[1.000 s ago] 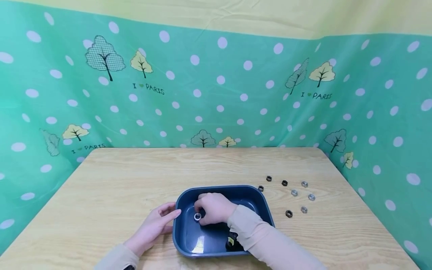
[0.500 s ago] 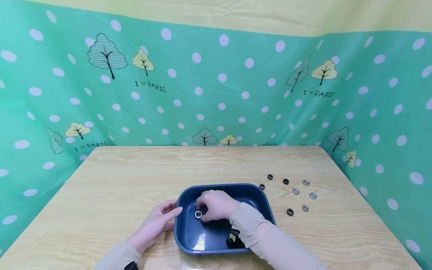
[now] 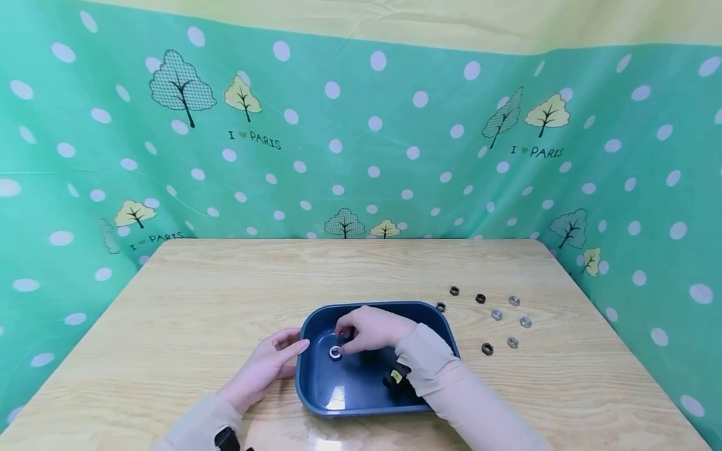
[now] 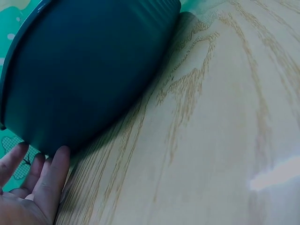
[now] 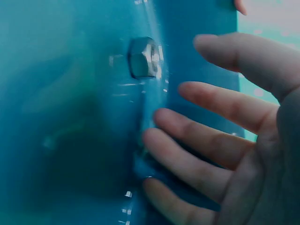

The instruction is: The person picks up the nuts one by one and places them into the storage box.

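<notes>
Fingers (image 5: 187,159) spread, R hand (image 3: 375,329); L hand (image 3: 265,366) straight-fingered agst tray (image 3: 366,394). Nut (image 5: 143,61) unheld, cld skid (glossy base) if thumb bumps it.

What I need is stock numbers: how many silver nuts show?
5: one nut in the tray, four nuts on the table right of it; the right hand may hide more.
</notes>
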Available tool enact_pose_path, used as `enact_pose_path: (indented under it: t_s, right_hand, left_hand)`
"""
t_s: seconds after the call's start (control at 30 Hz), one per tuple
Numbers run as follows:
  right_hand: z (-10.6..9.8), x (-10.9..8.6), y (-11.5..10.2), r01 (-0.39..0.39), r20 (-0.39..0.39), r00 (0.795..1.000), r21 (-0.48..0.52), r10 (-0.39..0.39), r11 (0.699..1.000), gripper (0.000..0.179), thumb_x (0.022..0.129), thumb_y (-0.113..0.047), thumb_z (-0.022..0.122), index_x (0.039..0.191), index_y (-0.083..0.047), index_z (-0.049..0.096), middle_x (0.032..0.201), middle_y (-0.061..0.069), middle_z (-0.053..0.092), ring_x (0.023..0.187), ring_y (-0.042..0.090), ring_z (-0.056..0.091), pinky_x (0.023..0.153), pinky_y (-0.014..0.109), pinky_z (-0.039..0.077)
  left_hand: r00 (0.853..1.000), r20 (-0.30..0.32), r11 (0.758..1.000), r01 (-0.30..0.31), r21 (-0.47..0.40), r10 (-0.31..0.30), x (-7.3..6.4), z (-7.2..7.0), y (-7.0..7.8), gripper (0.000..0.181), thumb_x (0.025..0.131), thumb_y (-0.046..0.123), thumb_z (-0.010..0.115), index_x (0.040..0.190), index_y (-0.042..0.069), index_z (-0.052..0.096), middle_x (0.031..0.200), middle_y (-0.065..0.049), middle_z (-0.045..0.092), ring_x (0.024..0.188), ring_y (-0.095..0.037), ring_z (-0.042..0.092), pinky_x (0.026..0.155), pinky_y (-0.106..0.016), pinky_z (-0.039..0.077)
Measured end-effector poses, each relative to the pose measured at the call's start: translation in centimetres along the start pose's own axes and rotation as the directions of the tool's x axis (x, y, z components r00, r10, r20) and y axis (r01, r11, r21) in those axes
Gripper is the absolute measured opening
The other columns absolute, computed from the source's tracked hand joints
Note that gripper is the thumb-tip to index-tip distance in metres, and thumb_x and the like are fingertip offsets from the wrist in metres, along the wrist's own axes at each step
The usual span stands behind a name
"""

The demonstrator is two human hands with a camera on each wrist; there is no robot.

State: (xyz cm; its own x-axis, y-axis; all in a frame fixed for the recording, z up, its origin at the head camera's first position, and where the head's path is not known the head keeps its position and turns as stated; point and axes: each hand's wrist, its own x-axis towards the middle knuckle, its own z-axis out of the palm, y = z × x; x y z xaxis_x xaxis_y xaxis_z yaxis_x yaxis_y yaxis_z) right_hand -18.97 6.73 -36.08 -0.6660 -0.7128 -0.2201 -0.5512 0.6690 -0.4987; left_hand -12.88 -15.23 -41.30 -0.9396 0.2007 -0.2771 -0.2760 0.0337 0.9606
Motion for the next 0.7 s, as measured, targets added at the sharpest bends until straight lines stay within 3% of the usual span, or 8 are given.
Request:
enact_pose_path:
  t_s: [0.33,0.7]
  right_hand:
    - [-1.8,-0.6,0.4,-0.063,0.128,0.990,0.014,0.061,0.998,0.032,0.085,-0.030,0.068,0.114,-0.017,0.065,0.107,0.000,0.063,0.091,0.010,0.056,0.080,0.025,0.049]
    - [-5.0,-2.4,-1.1,-0.031,0.177,0.984,0.051,0.021,0.998,0.035,0.088,-0.028,0.064,0.120,-0.013,0.062,0.116,0.008,0.062,0.101,0.017,0.058,0.085,0.026,0.049]
  left_hand:
    - [1.000,0.004,1.000,0.004,-0.009,-0.004,0.5,0.1,-0.2,0.055,0.093,0.024,0.060,0.134,-0.009,0.042,0.119,-0.013,0.055,0.096,-0.011,0.059,0.084,-0.037,0.057]
    - [1.000,0.004,1.000,-0.001,-0.009,0.001,0.6,-0.4,0.1,0.055,0.093,0.023,0.059,0.134,-0.009,0.041,0.117,-0.010,0.056,0.095,-0.009,0.058,0.084,-0.036,0.057]
